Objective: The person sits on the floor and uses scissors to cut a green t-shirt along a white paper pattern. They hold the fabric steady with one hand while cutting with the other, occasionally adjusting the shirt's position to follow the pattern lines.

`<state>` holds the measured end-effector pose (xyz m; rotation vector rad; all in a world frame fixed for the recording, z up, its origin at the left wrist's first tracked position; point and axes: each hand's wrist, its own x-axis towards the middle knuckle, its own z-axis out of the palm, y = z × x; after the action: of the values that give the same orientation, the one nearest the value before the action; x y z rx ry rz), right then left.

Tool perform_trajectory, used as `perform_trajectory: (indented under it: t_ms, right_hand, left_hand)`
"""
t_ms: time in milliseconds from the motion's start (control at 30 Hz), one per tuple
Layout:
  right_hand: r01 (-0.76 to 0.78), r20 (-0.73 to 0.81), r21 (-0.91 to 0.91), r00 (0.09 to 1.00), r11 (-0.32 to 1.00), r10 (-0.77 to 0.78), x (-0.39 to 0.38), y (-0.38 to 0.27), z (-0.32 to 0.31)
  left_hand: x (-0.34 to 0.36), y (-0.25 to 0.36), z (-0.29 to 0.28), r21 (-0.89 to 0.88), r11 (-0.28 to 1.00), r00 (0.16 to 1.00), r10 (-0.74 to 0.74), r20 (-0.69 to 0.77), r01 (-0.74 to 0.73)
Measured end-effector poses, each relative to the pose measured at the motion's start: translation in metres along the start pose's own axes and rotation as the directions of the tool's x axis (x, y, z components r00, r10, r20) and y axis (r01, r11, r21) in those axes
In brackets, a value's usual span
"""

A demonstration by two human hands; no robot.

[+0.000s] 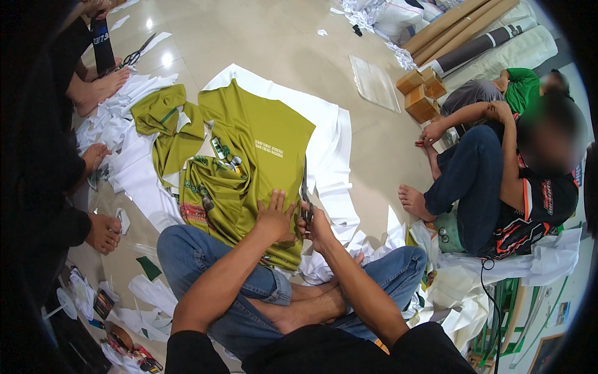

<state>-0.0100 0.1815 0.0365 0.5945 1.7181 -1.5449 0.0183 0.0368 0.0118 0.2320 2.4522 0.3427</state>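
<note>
An olive-green printed fabric point(274, 121) with white lettering lies spread on the floor in front of my crossed legs. Its left part is bunched into folds with a multicoloured pattern. My left hand point(274, 218) rests flat on the lower right of it, fingers spread. A pair of dark scissors point(304, 199) is gripped in my right hand point(319, 228), its blades pointing away from me along the fabric's right edge. Whether the blades are apart cannot be made out. White cloth point(335, 146) extends beyond that edge, partly beneath the olive piece.
White scraps point(124, 100) are heaped at the left beside other people's bare feet, near another pair of scissors point(132, 58). Seated people point(479, 168) are on the right. Cardboard boxes point(421, 103), a flat clear-plastic packet point(374, 81) and long rolls point(473, 50) lie farther back.
</note>
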Motion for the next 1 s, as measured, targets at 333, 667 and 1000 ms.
perform_trajectory:
  t_ms: [333,667,1000]
  right_hand:
    - [-0.025,0.085,0.203,0.996,0.979,0.008,0.02,0.0,0.016]
    - [0.024,-0.005,0.216,1.0,0.976,-0.024,0.04,-0.01,0.033]
    - [0.034,-0.045,0.3,0.999,0.953,-0.021,0.056,-0.029,0.05]
  left_hand:
    - [-0.006,-0.033,-0.02,-0.112,0.981,0.983,0.17,0.074,-0.161]
    - [-0.011,-0.045,-0.028,-0.2,0.953,0.97,0.24,0.043,-0.227]
    - [-0.011,-0.055,-0.03,-0.208,0.922,0.939,0.342,0.046,-0.326]
